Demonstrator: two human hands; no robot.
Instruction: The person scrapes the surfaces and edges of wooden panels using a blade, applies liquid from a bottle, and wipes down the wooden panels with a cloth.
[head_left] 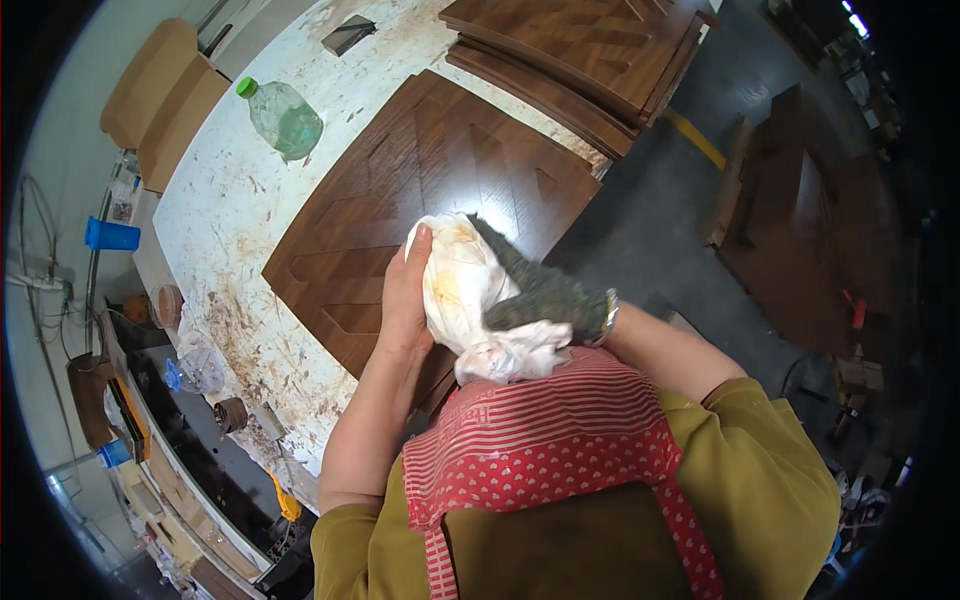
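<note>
Between my two hands is a bunched white cloth (pixel 455 275) with yellowish stains, held close in front of my red apron. My bare left hand (pixel 405 290) grips its left side, thumb along the top. On the other side my right hand (pixel 540 295), in a dark green-grey glove, closes round the cloth; some fingers are hidden behind it. Beneath and beyond lies a dark brown wooden panel (pixel 390 190) with raised angular shapes and a glossy surface that reflects light.
The panel rests on a stained white table (pixel 215 210). On it stand a clear bottle with a green cap (pixel 285 120) and a small dark block (pixel 349 36). More brown panels (pixel 570 50) are stacked at the far right. A blue cup (pixel 112 236) is at the left.
</note>
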